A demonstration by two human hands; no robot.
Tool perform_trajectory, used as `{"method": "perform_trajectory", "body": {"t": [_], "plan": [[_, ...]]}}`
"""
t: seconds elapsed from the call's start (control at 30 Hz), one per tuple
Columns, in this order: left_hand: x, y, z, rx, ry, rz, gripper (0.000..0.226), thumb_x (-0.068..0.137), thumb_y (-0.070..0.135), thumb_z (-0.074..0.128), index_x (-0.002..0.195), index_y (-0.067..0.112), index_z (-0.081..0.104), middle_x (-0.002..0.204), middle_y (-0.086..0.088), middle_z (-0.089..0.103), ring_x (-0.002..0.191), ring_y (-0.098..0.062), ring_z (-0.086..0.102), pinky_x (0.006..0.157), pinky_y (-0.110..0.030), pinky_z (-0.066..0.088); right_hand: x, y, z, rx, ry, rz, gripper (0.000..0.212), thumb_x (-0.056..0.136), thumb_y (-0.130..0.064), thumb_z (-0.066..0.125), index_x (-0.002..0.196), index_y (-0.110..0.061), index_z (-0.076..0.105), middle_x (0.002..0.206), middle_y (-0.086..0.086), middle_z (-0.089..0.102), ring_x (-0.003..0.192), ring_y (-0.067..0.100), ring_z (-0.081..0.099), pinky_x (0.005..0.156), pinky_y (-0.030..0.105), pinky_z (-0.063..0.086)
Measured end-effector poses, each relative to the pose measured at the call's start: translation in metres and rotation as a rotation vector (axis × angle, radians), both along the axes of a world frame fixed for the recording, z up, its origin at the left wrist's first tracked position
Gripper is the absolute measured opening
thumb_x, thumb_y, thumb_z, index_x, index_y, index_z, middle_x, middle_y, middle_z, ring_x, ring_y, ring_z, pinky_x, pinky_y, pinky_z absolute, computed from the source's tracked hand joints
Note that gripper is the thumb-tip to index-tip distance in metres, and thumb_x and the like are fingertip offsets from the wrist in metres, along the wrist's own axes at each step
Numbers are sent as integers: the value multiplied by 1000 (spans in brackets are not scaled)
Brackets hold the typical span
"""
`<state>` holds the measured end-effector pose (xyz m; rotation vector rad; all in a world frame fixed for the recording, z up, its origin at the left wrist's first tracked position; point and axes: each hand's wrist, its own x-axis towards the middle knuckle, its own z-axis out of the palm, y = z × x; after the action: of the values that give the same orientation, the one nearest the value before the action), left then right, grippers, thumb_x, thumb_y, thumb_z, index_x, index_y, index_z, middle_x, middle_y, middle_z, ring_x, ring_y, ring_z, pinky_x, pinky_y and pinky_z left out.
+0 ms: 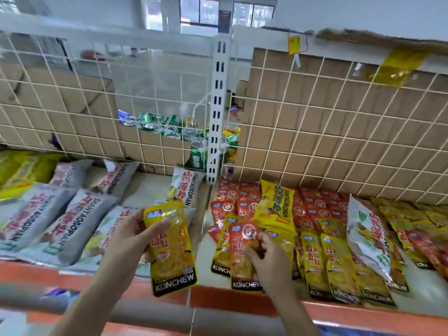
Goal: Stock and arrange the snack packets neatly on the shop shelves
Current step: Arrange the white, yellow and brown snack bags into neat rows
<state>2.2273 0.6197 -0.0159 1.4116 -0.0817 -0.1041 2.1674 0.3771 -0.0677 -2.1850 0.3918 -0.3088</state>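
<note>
Left hand (pixel 129 236) grips yellow packet (pixel 172 253); right hand (pixel 271 260) pinches orange packet (pixel 242 238).

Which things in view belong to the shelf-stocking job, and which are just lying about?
Job: left hand holding yellow Konchew packet; right hand gripping red Konchew packet; grey Shanyaobopian bags; shelf.
Lying about: drink cans behind wire grid; cardboard sheets; yellow label.
</note>
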Motion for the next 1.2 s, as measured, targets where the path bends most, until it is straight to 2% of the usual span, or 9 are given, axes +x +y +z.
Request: {"method": "perform_trajectory", "body": {"t": [0.13,0.4,0.5,0.63,0.73,0.8,0.9,1.07,1.2], "plan": [[2,1,4,32,-30,-73,78,29,62,86,90,17,67,89,-16,71,76,-28,68,74,-44,50,2,3,-6,-191,-7,-102,50,77,-37,72,120,-16,57,101,-4,63,90,11,58,84,27,50],[9,-3,8,41,-35,-145,67,36,65,83,87,25,68,89,-16,71,76,-36,67,73,-56,43,-2,7,-6,-420,-45,-248,38,75,-31,74,107,-14,60,105,2,59,100,22,54,84,32,45],[11,-8,8,16,-41,-169,68,32,65,84,86,27,69,90,-15,71,73,-33,69,68,-49,49,-4,2,-8,-477,-11,-228,32,74,-37,74,93,-16,58,93,-1,59,90,19,54,80,32,45],[12,-14,3,2,-28,-192,64,39,61,84,92,29,68,89,-17,70,72,-38,66,65,-49,42,-9,-4,-8,-567,-81,-239,26,74,-45,66,79,-20,60,81,-3,57,71,18,60,61,32,50],[10,-24,6,-5,-35,-207,52,57,40,82,100,14,65,81,-19,69,55,-22,64,43,-27,46,-22,-17,4,-616,-141,-245,37,77,-50,43,87,-21,64,84,-3,62,74,19,64,61,32,52],[7,-34,11,-37,-52,-243,66,47,43,86,97,8,63,73,-10,70,52,-17,65,38,-18,45,-34,-32,11,-627,-163,-257,41,78,-49,42,96,-20,64,91,-2,65,82,22,65,69,35,52],[6,-51,9,-39,-54,-254,91,25,60,89,98,12,64,90,-13,72,75,-25,70,54,-27,55,-56,-60,20,-602,-162,-275,52,79,-52,40,112,-18,61,104,0,65,98,24,62,82,39,48],[-10,-91,8,-52,-9,-288,63,49,42,87,98,11,64,97,-20,69,79,-31,68,69,-44,56,-100,-116,31,-562,-202,-274,50,79,-50,43,117,-21,58,107,-1,63,100,20,56,84,29,41],[-34,-136,12,0,-39,-290,82,35,55,89,102,14,65,92,-11,72,69,-17,66,48,-27,54,-143,-167,35,-566,-217,-298,48,81,-48,44,117,-19,58,109,1,63,100,14,50,80,34,44]]}}
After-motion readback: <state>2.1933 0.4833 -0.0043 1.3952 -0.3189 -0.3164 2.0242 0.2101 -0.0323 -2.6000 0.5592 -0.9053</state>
